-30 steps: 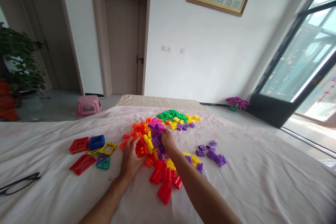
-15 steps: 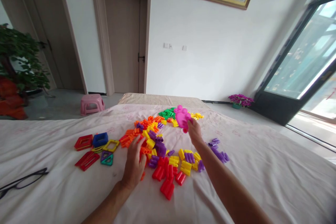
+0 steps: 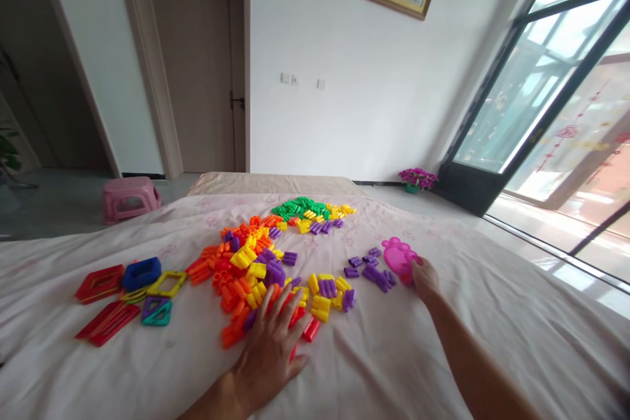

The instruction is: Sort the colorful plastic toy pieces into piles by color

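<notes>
My right hand (image 3: 424, 279) is closed on the edge of a pink paw-shaped plastic piece (image 3: 398, 257), at the right beside several purple blocks (image 3: 377, 273). My left hand (image 3: 272, 341) is spread, palm down, over red blocks (image 3: 311, 329) at the near end of the pile; it hides part of them. Orange blocks (image 3: 211, 257) make up the pile's left side, with yellow blocks (image 3: 245, 256) and more purple among them. A yellow and purple group (image 3: 322, 305) lies just right of my left fingers. Green blocks (image 3: 300, 207) form a heap at the back.
Flat magnetic-looking frames, among them a red square (image 3: 100, 283), a blue one (image 3: 142, 273) and a yellow one (image 3: 167, 283), lie at the left on the wrinkled pale cloth (image 3: 197, 341). A pink stool (image 3: 132, 199) stands on the floor beyond the cloth's left edge.
My right hand has carried the pink piece rightward and nearer, past the purple blocks. My left hand has moved from the orange blocks to the red ones, fingers spread. The view has turned right.
</notes>
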### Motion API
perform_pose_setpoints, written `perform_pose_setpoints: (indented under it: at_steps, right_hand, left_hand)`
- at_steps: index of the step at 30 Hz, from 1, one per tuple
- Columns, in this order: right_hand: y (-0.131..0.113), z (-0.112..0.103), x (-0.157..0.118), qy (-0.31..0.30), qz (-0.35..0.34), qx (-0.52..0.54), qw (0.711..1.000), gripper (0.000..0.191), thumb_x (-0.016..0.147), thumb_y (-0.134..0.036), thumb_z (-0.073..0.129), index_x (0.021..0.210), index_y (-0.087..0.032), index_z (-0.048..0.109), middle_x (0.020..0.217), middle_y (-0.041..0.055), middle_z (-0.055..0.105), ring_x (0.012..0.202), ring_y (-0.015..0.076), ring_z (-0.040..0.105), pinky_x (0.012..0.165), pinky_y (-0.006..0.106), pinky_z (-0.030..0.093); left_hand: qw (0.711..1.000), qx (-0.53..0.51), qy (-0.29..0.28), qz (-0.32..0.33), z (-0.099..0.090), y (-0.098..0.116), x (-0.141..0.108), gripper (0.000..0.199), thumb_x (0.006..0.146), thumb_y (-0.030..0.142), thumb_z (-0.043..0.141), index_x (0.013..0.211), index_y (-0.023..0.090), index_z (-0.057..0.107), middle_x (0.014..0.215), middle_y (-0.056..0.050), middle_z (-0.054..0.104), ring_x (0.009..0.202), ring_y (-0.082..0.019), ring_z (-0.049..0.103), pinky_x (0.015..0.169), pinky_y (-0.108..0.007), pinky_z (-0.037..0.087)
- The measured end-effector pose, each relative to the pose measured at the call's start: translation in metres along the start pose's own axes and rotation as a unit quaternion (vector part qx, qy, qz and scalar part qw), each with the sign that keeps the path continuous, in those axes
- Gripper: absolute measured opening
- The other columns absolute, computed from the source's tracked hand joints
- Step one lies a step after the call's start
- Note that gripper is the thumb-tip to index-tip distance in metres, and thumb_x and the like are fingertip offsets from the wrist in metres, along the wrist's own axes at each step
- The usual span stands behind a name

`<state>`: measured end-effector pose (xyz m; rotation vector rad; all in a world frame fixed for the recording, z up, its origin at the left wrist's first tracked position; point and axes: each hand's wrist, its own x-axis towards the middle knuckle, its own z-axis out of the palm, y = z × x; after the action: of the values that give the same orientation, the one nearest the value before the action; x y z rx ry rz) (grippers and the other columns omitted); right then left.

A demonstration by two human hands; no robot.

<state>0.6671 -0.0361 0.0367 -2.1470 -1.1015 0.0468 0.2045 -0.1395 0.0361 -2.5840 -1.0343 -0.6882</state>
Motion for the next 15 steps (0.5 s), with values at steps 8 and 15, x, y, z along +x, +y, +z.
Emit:
perform_pose_setpoints:
  at_steps: [8, 15]
  right_hand:
    - [-0.085, 0.077, -0.075, -0.097, -0.086, 0.075, 0.989, 0.043, 0.088, -0.03, 0.043, 0.123, -0.014, 0.063, 0.113, 0.0147, 0.071, 0.106, 0.0261, 0.066, 0.091, 0.035, 0.049]
    - [-0.174, 0.121, -0.153, -0.176, -0.146, 0.165, 0.959, 0.035, 0.09, -0.027, 0.04, 0.116, -0.017, 0.061, 0.11, 0.0126, 0.07, 0.103, 0.0238, 0.064, 0.09, 0.036, 0.048]
  left_hand:
    - [0.996, 0.01, 0.047, -0.079, 0.017, -0.013, 0.003, 0.048, 0.086, 0.057, 0.057, 0.128, 0.034, 0.064, 0.147, -0.007, 0.054, 0.138, -0.032, 0.043, 0.118, -0.062, 0.018]
    - [0.987, 0.022, 0.077, -0.139, 0.013, -0.033, 0.005, 0.051, 0.082, 0.053, 0.065, 0.127, 0.031, 0.066, 0.147, -0.012, 0.054, 0.136, -0.035, 0.046, 0.115, -0.063, 0.026]
